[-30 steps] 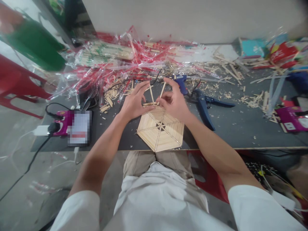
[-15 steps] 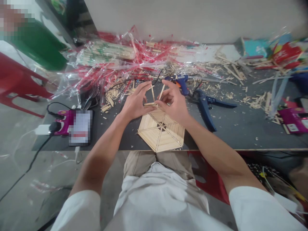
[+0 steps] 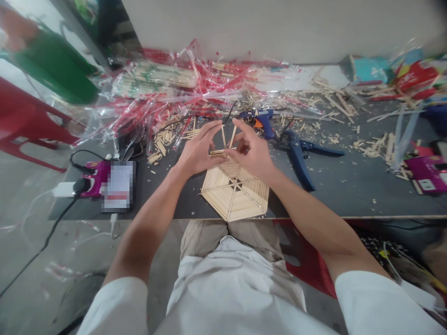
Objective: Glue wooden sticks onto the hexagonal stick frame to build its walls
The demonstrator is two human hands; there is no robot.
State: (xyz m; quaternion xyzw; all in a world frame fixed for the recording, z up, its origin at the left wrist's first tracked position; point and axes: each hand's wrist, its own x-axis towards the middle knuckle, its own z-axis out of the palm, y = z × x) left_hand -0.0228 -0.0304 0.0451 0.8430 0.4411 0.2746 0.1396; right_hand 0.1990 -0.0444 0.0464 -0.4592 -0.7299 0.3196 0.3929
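Flat on the table lies a hexagonal panel (image 3: 232, 200) of pale wooden sticks, set in rings around a small dark centre. Over its far edge, my left hand (image 3: 200, 148) is closed on a thin wooden stick (image 3: 224, 137) that slants up between fingertips and thumb. A second wooden stick (image 3: 233, 136) is gripped by my right hand (image 3: 252, 150), leaning the opposite way, so the two make a narrow V. A short crosswise stick (image 3: 217, 152) sits near my left thumb. Whether the sticks touch at their lower ends is too small to tell.
Beyond my hands is a blue glue gun (image 3: 265, 123). Blue-handled cutters (image 3: 300, 158) lie to the right. Plastic-wrapped stick bundles (image 3: 157, 77) and loose offcuts spread along the back. A phone (image 3: 118, 186) and a purple power strip (image 3: 94, 179) are at left, near a red stool (image 3: 28, 121).
The upper ends of the two sticks have come slightly closer together. Both hands stay over the panel's far edge; the whole view has shifted a little.
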